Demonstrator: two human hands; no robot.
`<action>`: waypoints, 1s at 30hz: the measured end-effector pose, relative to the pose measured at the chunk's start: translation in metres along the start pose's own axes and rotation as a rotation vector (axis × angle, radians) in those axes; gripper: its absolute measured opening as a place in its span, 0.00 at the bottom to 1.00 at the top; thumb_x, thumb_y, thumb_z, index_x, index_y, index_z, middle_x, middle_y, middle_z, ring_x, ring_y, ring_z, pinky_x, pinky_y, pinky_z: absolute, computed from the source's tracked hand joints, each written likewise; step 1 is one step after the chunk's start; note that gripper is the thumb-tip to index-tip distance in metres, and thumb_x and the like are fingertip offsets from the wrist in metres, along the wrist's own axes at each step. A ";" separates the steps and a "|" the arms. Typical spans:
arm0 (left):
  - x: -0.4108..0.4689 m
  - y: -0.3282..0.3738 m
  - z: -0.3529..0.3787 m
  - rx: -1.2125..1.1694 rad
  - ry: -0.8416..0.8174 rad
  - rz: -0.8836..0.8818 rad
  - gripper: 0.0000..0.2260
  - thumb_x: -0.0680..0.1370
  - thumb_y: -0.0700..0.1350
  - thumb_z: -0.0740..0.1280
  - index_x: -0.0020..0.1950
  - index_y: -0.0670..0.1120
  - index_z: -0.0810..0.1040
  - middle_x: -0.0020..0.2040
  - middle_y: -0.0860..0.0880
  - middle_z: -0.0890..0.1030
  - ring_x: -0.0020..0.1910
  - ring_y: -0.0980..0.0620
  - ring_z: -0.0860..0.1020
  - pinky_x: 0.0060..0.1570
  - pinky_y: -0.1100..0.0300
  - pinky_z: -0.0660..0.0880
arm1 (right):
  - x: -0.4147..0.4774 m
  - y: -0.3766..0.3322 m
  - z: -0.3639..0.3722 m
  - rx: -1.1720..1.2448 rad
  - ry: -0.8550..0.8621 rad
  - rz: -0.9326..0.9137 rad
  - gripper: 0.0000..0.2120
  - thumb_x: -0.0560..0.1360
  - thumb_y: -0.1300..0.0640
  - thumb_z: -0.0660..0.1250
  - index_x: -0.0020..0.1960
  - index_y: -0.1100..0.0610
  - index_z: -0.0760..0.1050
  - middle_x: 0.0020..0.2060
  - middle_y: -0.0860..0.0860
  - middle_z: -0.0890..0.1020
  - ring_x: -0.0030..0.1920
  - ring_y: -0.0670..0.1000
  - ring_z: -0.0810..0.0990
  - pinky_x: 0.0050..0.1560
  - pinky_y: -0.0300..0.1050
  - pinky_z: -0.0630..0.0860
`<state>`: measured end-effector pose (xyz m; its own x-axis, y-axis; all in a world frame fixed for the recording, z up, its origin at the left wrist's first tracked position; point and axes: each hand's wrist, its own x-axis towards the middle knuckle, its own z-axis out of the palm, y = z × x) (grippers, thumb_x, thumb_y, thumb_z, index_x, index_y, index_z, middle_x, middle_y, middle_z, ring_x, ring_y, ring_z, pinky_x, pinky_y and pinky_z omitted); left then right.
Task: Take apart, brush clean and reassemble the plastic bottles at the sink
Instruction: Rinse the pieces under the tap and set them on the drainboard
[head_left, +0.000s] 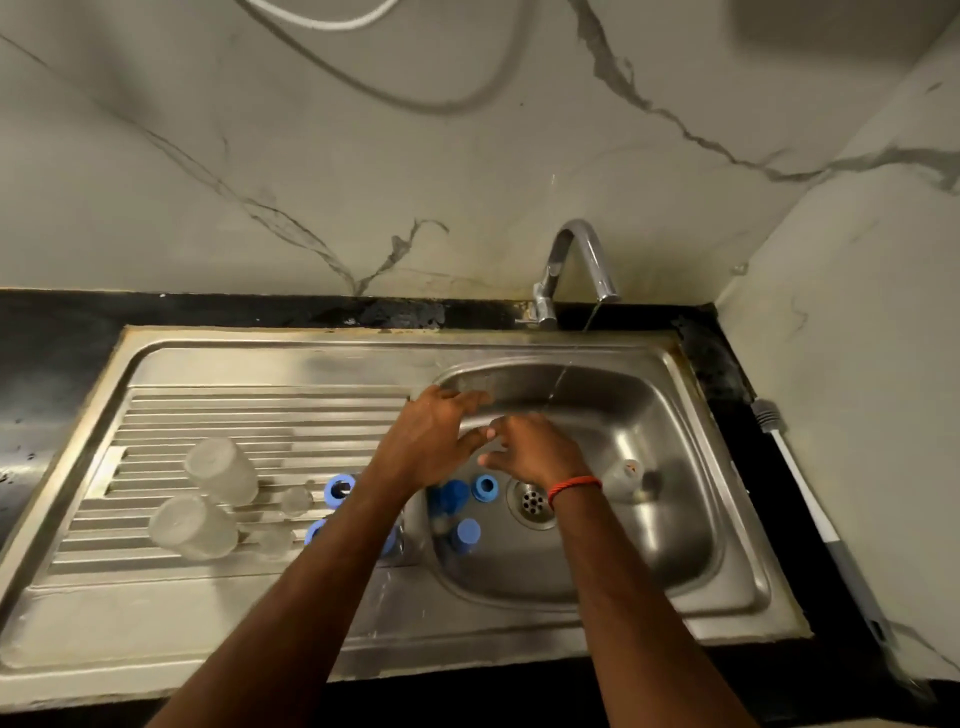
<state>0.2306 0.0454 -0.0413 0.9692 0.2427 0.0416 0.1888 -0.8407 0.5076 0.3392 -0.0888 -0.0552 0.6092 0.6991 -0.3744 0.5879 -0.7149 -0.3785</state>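
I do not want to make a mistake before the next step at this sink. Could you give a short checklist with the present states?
1. Hands free: left hand and right hand hold nothing, ok.
2. Water runs from tap: ok.
3. Brush at hand: lies on counter right of sink, ok.
4. Clear bottles on drainboard, no blue parts on them: ok.
5. Blue ring in basin clean: cannot tell.

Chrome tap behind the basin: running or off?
Running: a thin water stream falls from the curved chrome tap into the stainless steel sink basin.
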 end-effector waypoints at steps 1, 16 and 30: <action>-0.001 0.001 0.006 0.009 -0.006 -0.014 0.22 0.80 0.57 0.67 0.71 0.51 0.74 0.62 0.46 0.81 0.61 0.45 0.77 0.60 0.49 0.76 | 0.003 0.005 0.009 0.002 -0.035 0.005 0.14 0.72 0.43 0.73 0.55 0.46 0.79 0.54 0.49 0.83 0.54 0.51 0.81 0.53 0.50 0.79; 0.001 -0.011 0.035 0.079 -0.087 -0.192 0.22 0.79 0.54 0.69 0.72 0.49 0.75 0.62 0.46 0.82 0.64 0.43 0.76 0.63 0.49 0.74 | 0.032 0.025 0.109 -0.010 -0.491 -0.112 0.20 0.71 0.57 0.72 0.63 0.53 0.78 0.58 0.59 0.79 0.59 0.59 0.78 0.54 0.50 0.76; 0.022 -0.005 0.015 0.122 0.014 -0.189 0.27 0.76 0.64 0.58 0.68 0.52 0.78 0.60 0.48 0.83 0.58 0.45 0.79 0.59 0.48 0.76 | 0.040 0.053 0.048 0.164 -0.196 -0.129 0.13 0.66 0.55 0.73 0.51 0.47 0.83 0.51 0.48 0.85 0.53 0.51 0.81 0.56 0.43 0.77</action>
<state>0.2537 0.0475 -0.0560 0.9127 0.4075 -0.0318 0.3853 -0.8318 0.3996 0.3692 -0.0987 -0.1312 0.4110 0.7846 -0.4642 0.5501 -0.6195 -0.5600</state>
